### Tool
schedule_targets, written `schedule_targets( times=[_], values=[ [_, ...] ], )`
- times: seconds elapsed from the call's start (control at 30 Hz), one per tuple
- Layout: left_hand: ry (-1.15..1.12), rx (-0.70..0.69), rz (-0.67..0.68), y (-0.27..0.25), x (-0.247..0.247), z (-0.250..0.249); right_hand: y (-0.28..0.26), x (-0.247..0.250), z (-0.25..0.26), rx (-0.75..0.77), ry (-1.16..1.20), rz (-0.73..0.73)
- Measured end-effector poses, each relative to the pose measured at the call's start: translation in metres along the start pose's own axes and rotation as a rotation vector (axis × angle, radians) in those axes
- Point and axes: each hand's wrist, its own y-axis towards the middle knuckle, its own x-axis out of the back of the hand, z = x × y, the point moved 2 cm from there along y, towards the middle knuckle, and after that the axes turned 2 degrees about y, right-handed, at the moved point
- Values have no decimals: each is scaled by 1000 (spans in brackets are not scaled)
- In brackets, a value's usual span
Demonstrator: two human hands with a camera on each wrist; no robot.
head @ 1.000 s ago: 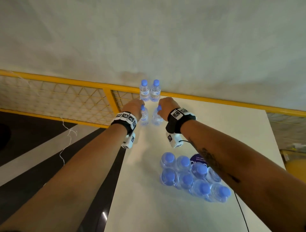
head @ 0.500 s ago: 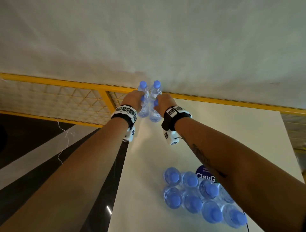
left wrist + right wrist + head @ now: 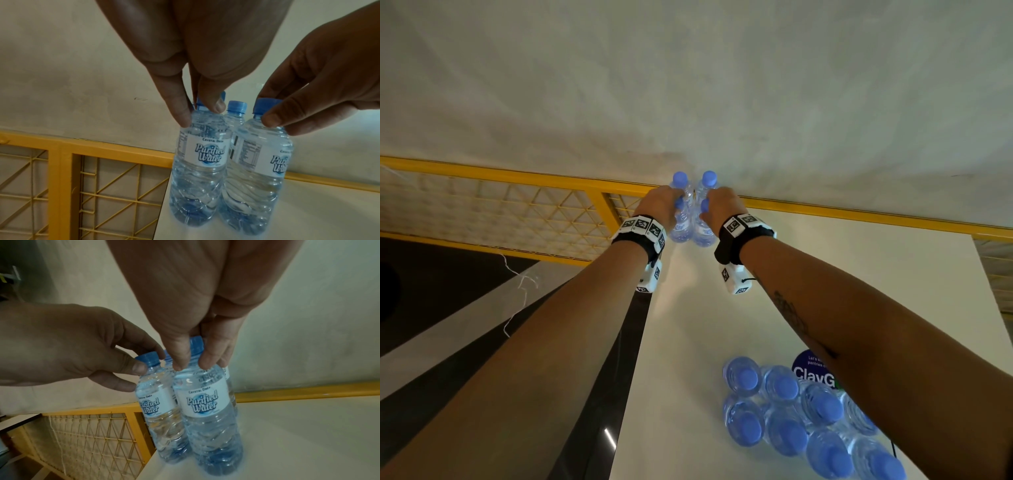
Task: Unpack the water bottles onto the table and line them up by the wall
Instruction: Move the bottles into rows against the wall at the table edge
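Two clear water bottles with blue caps (image 3: 680,180) (image 3: 709,179) stand against the wall at the table's far left corner. Just in front of them my left hand (image 3: 664,205) (image 3: 200,112) pinches the neck of a bottle (image 3: 681,228) (image 3: 202,154) labelled Purified Water. My right hand (image 3: 717,207) (image 3: 193,363) pinches the neck of another bottle (image 3: 703,234) (image 3: 205,402) beside it. Both held bottles are upright, side by side, with their bases on the white table (image 3: 859,281). The opened pack with several bottles (image 3: 791,421) lies near the front right.
A yellow railing with mesh (image 3: 517,212) runs along the wall and past the table's left edge, which lies right beside the left bottle. Dark floor (image 3: 431,359) lies to the left. A blue round label (image 3: 813,368) shows behind the pack, half under my right forearm.
Both hands have carried their bottles away from me toward the wall, up to the two bottles standing there. The head view has shifted, so the pack sits lower in the frame.
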Motion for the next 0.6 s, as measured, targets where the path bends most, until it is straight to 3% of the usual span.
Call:
schedule_targets(
  times=[0.3, 0.4, 0.47, 0.6],
  values=[
    [-112, 33, -9, -4, -5, 5, -8, 9, 0, -61, 171, 0],
    [-191, 74, -19, -16, -7, 14, -41, 22, -4, -90, 297, 16],
    [-252, 104, -105, -34, -6, 14, -69, 28, -8, -76, 278, 21],
    [-323, 29, -222, -95, -4, -12, -129, 19, -14, 1, 200, 117]
  ],
)
